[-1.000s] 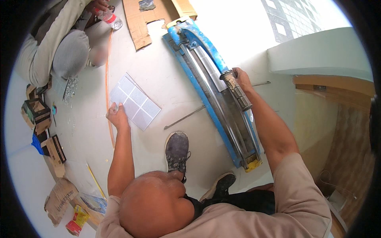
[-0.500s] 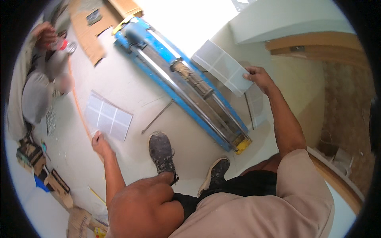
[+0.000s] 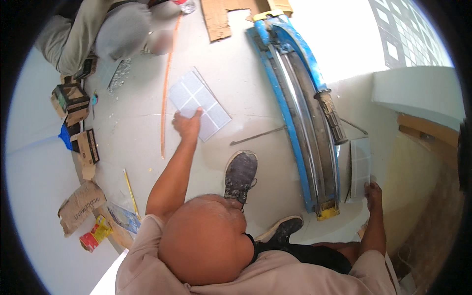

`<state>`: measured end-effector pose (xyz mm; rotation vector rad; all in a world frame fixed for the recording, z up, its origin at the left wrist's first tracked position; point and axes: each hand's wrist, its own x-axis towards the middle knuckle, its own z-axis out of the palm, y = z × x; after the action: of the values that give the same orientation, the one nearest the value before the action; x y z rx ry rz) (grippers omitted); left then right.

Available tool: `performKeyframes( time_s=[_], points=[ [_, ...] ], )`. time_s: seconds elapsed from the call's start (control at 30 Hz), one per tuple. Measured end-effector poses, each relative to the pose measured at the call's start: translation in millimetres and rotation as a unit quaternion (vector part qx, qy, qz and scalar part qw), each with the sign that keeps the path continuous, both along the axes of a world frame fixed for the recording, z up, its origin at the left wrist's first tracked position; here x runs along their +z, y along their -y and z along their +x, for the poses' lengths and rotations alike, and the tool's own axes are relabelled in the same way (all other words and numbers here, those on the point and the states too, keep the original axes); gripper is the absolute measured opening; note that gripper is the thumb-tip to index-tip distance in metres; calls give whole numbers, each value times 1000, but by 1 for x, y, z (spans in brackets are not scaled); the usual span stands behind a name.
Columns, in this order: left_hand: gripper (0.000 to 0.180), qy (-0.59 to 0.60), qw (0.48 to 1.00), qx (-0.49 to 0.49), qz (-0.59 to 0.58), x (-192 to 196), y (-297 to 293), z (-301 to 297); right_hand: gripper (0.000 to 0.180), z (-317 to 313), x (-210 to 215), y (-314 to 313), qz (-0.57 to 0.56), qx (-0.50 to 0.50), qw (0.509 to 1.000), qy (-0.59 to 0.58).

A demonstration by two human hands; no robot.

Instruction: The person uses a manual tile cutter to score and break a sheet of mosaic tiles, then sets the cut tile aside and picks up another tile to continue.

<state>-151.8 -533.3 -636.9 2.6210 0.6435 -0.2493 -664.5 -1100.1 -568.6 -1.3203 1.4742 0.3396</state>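
Left hand (image 3: 187, 125): rested palm-down with fingers spread on the near edge of the white tile sheet (image 3: 199, 104); pressing rather than clenched, nothing lifted.
Right hand (image 3: 373, 191): gripped the near end of the narrow tile strip (image 3: 360, 164).
Tile sheet position: flat on the floor (image 3: 236, 93), ahead of the left hand, well apart from the blue tile cutter (image 3: 300, 113).
Tile strip position: just beside the cutter's right side, near its yellow end stop (image 3: 327, 211).
Key relation: the strip's long axis ran away from the right hand, roughly parallel to the cutter rails; the right hand was the nearer hand to the cutter, the left well clear of it.
Cutter handle (image 3: 328, 114): lay along the rails, untouched.
Hidden: the right-hand fingers lay under the strip's end; grip detail could not be made out.
Obscured: the person's head blocked the torso and both upper arms.
Other person: seated at the upper left, partly cut off.
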Motion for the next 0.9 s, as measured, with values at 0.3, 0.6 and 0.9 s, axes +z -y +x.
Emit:
performKeyframes(
  time_s=[0.3,0.6,0.9],
  points=[
    [148,-162,978,130,15,42,81,35,20,1,-52,-5,-136,-64,986,-72],
    [139,-150,977,149,5,53,90,44,37,-6,-53,1,-120,-102,983,-89],
    [138,-137,983,121,19,51,76,53,34,9,-56,-11,-160,-103,975,-118]
  ],
)
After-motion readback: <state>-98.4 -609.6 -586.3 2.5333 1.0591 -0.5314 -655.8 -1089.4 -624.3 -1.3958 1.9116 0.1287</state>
